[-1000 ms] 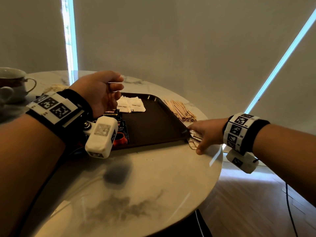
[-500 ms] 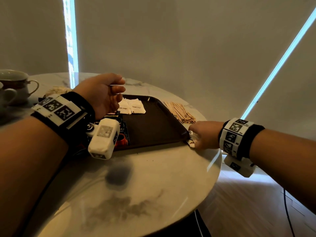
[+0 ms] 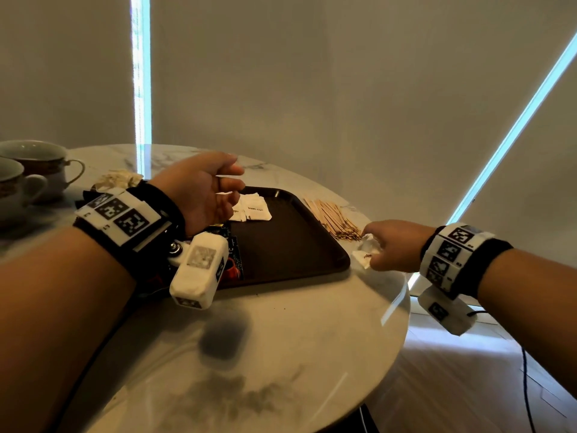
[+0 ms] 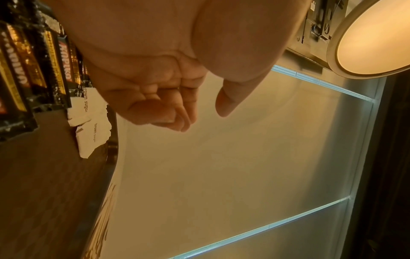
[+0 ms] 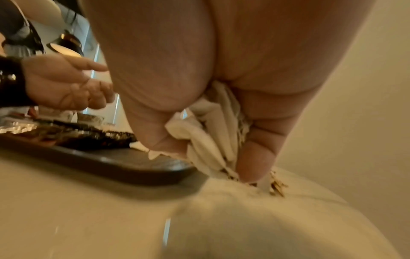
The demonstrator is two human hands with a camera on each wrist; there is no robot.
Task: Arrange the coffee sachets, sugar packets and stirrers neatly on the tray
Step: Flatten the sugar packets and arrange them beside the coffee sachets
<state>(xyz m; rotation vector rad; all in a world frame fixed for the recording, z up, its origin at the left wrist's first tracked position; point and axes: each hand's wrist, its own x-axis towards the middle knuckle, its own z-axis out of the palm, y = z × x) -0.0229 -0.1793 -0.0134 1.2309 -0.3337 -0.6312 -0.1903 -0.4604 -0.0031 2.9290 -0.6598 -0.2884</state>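
Note:
A dark brown tray lies on the round marble table. White brown-sugar packets sit at the tray's far edge, and black coffee sachets fill its left side. Wooden stirrers lie in a heap on the table right of the tray. My right hand grips a bunch of white sugar packets just off the tray's near right corner. My left hand hovers above the tray's left part, fingers loosely curled, holding nothing.
Two teacups stand at the far left of the table, with crumpled paper beside them. The table's right edge runs just under my right hand. Wooden floor lies beyond.
My right hand has closed round the sugar packets beside the tray corner and lifted them slightly. The left hand has loosened its fingers a little above the tray.

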